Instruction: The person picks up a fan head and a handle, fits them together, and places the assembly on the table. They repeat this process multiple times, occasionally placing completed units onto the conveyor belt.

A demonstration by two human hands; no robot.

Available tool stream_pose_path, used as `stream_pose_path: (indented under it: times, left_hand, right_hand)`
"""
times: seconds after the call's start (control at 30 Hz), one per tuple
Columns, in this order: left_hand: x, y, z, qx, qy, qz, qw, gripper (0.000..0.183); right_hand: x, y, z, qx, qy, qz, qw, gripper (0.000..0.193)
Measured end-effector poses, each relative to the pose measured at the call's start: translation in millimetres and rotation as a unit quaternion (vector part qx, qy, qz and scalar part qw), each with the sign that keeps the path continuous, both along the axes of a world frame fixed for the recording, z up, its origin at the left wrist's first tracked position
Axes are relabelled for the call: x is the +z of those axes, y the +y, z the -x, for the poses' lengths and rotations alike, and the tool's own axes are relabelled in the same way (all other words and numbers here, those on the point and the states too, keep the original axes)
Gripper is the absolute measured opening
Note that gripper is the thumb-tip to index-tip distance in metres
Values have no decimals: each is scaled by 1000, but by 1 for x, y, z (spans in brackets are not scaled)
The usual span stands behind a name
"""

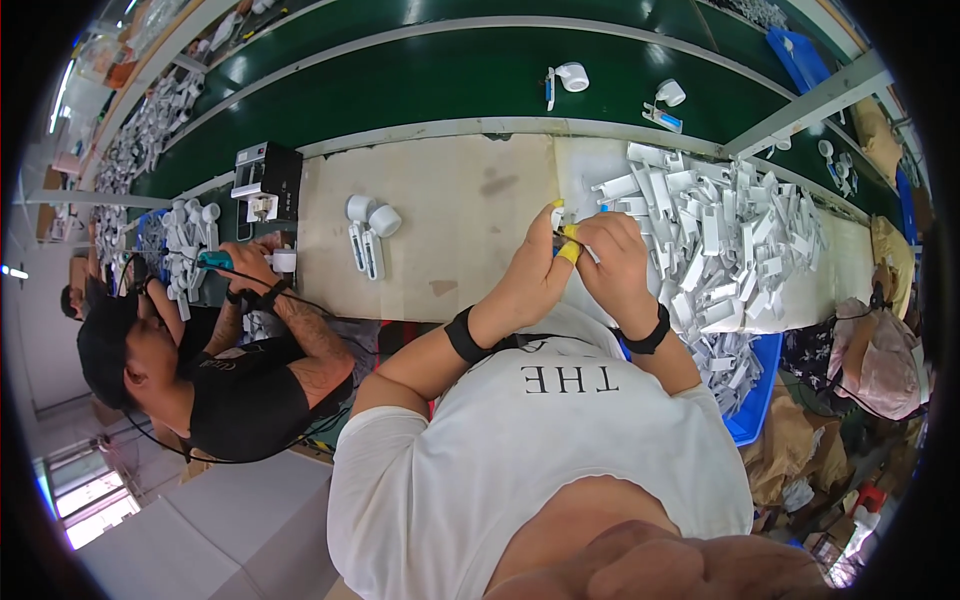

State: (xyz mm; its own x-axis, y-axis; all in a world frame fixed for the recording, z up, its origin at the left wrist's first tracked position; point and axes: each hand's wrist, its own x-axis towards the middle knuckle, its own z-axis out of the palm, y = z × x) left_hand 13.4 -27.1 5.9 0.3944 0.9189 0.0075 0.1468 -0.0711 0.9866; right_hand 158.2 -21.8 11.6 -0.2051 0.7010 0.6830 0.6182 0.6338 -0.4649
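Observation:
My left hand [532, 272] and my right hand [612, 258] meet over the bench, in front of my chest. Yellow covers sit on some fingertips. Between the closed fingers shows a bit of a small white plastic part [558, 214]; most of it is hidden by the fingers. A speck of blue shows just beyond the right knuckles, and I cannot tell whether it belongs to that part. Close to the right hand lies a large heap of white plastic housings [708, 232]. Further left, two white pieces with round heads [366, 245] lie side by side on the bench.
A green conveyor [420, 85] runs behind the bench [440, 215], carrying white round-headed pieces [572, 77]. A blue bin [762, 385] of white parts stands at my right. On the left, a co-worker [250, 380] holds a teal tool [214, 260] beside a black machine [266, 182].

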Motion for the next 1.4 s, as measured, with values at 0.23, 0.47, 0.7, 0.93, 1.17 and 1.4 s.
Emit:
stream_pose_path:
  times: [0.23, 0.47, 0.7, 0.93, 1.17, 1.4]
  left_hand:
    - [-2, 0, -4, 52, 5, -28, 998, 40]
    - [2, 12, 11, -24, -297, 192, 935, 29]
    - [15, 19, 19, -69, -317, 224, 919, 39]
    - [17, 26, 24, -66, -347, 342, 871, 32]
    - [17, 24, 26, -66, -194, 291, 935, 25]
    - [17, 18, 17, -74, -152, 226, 959, 18]
  right_hand:
    - [-8, 3, 5, -11, 12, -14, 1000, 27]
    - [-2, 9, -22, 97, 100, 185, 973, 65]
    - [-31, -2, -34, 259, 360, 531, 722, 88]
    - [-32, -12, -35, 224, 283, 480, 800, 88]
    - [-4, 2, -60, 43, -8, 110, 993, 68]
    - [2, 11, -67, 59, -72, 42, 995, 50]
